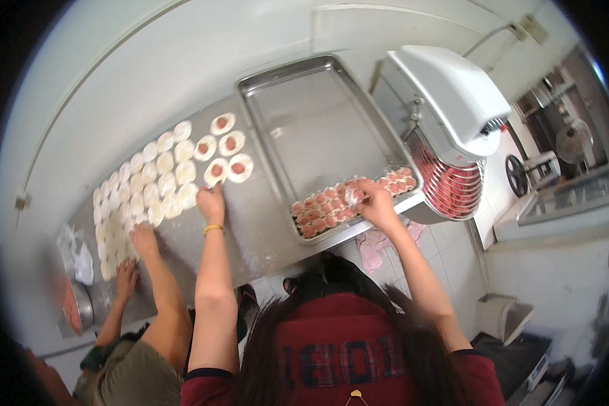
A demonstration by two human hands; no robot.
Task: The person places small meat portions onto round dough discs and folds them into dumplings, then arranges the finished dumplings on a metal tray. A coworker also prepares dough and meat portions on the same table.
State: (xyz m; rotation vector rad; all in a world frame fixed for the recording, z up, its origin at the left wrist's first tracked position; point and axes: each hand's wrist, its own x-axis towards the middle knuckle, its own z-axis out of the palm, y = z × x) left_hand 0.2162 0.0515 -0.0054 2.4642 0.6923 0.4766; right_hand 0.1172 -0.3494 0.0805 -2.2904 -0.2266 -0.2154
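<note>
My left hand [211, 201], a yellow band at its wrist, pinches the near edge of a round dough wrapper [210, 179] with a dab of pink filling on it. Other wrappers topped with filling [240, 168] lie just beyond, flat on the steel table. My right hand [375, 203] is over the near end of a large metal tray [277, 177], its fingers closed round a small whitish dumpling [354, 197]. Rows of formed dumplings with pink filling [314, 215] fill that end of the tray, below and beside the hand.
Many plain dough rounds [152, 177] cover the table's left part, where a co-worker's hands [143, 240] touch them. A metal bowl of pink filling [81, 308] and a white plastic bag [83, 262] are at far left. A white mixer [446, 95] with a wire guard stands right of the tray.
</note>
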